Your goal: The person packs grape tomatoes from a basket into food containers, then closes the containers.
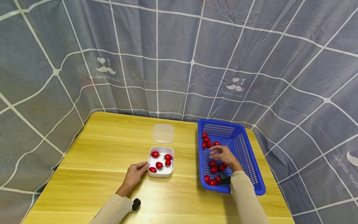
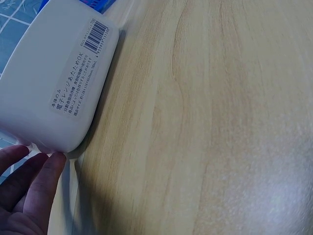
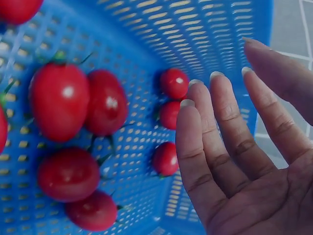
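Note:
In the head view a white square container (image 1: 161,175) holds several cherry tomatoes (image 1: 159,165). My left hand (image 1: 133,176) touches its left wall with the fingertips; the left wrist view shows those fingers (image 2: 46,188) against a lower corner of the container (image 2: 54,63), which bears a printed label. Over the blue basket (image 1: 250,155) hovers my right hand (image 1: 225,156), its fingers extended and holding nothing. Inside the basket lie several more cherry tomatoes (image 3: 59,102), some below the hand and some toward the far left corner. The right wrist view shows the palm and spread fingers (image 3: 230,117) apart from them.
A translucent square lid (image 1: 163,133) lies on the wooden table (image 1: 112,149) just behind the white container. The basket stands near the table's right edge. A grey checked curtain (image 1: 173,74) hangs behind and along both sides of the table.

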Demonstrator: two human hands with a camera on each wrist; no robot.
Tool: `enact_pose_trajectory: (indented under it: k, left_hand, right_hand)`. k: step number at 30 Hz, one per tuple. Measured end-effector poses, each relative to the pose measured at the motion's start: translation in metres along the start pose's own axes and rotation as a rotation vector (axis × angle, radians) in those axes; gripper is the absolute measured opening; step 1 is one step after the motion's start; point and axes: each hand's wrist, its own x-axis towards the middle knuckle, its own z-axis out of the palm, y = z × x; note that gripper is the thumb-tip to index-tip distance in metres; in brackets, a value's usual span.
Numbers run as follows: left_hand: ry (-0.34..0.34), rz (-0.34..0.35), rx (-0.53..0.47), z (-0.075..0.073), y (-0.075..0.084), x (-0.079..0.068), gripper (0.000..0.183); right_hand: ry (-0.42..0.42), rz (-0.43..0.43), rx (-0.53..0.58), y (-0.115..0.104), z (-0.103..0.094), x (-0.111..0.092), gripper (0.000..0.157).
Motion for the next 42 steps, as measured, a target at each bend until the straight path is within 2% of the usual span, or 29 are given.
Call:
enact_pose_trajectory:
  k: [8, 14, 24, 32, 42]
  left_hand:
    - [0.01, 0.008, 0.007, -0.001, -0.003, 0.001, 0.038]
    - [0.0, -0.001, -0.005, 0.0, -0.003, 0.001, 0.037]
    - [0.001, 0.006, 0.006, 0.001, -0.004, 0.001, 0.037]
    - [0.007, -0.012, 0.005, 0.001, -0.005, 0.001, 0.04]
    - [0.006, -0.009, -0.009, 0.001, -0.004, 0.001, 0.038]
  right_hand:
    - [-0.046, 0.022, -0.048, 0.016, -0.005, 0.006, 0.041]
    - [-0.087, 0.027, -0.141, 0.027, -0.007, 0.005, 0.038]
    - [-0.095, 0.021, -0.265, 0.041, -0.006, 0.011, 0.033]
    - [-0.15, -0.026, -0.339, 0.042, -0.004, 0.017, 0.031]
    - [-0.17, -0.026, -0.379, 0.041, 0.001, 0.022, 0.027]
